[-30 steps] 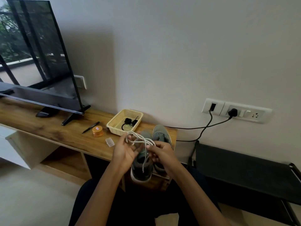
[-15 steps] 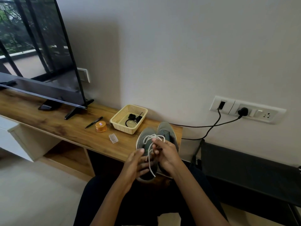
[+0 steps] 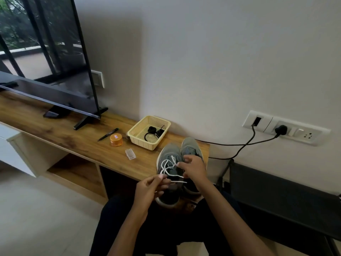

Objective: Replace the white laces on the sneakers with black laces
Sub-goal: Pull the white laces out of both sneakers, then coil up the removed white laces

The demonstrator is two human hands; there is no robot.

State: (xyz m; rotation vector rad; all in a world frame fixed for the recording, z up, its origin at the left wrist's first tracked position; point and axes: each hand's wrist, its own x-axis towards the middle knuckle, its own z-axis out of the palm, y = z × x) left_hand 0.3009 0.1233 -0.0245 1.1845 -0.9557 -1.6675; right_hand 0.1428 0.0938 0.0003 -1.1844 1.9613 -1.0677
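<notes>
At the right end of the long wooden shelf (image 3: 73,139), a pair of grey fabric sneakers (image 3: 190,147) stands side by side with toes to the wall, and the person works on the left one. A thin white shoelace (image 3: 166,164) lies in loose loops over that shoe's tongue. How many eyelets it runs through cannot be told. The coiled black laces (image 3: 154,133) sit untouched in the cream plastic mesh basket (image 3: 142,126) just beyond the shoes, so the task looks to be in its early part: stripping out the white shoelace.

To do this step well, the slack should be drawn out one crossing at a time, from the top eyelets toward the toe. Each pull should follow the line of its eyelet. Tugging on both ends at once would likely cinch the loops into a knot. The shoe's heel hangs over the shelf edge, so a hard pull could drag it off onto the lap.

The left hand (image 3: 147,191) is raised before the shoe's heel, thumb and forefinger pinching a strand of the white shoelace near its end, the other fingers curled loosely beneath. The right hand (image 3: 195,168) hovers over the second sneaker. Its thumb and forefinger appear to pinch another part of the white shoelace by the tongue, and its remaining fingers are bent. Both forearms rise from the lap and converge on the shoe.
</notes>
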